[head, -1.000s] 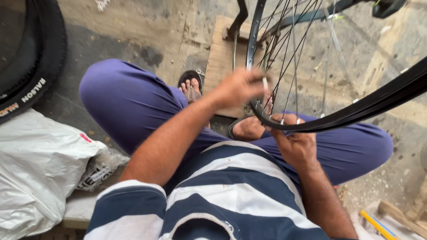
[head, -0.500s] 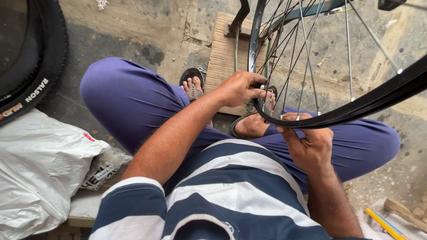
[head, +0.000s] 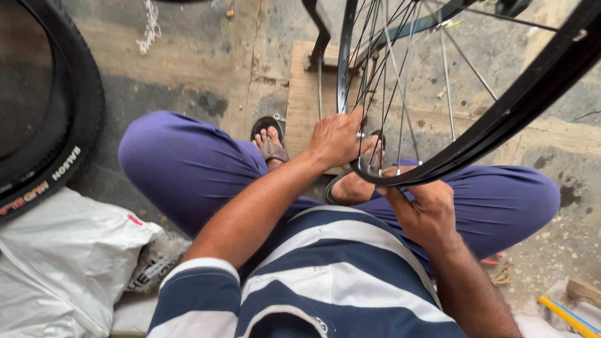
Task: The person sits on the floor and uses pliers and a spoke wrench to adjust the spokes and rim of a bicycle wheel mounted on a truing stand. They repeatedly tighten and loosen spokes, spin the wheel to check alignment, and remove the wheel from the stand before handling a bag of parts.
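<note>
Two bare hands work at the lower arc of a spoked bicycle wheel.

Head view: the wheel rim [head: 476,144], black and without a tyre, stands upright over the lap. The left hand [head: 336,138] reaches among the spokes [head: 400,106], fingers curled narrow around them near the rim. The right hand [head: 426,209] grips the rim's lowest edge from below, closed on it. A white sack [head: 56,263] lies at the left, mouth crumpled, contents hidden. A black tyre [head: 62,125] leans beside it. A wooden board [head: 307,100] lies under the sandalled feet. Compared with half a second ago, the left hand sits deeper between the spokes; the right hand keeps its hold.
</note>
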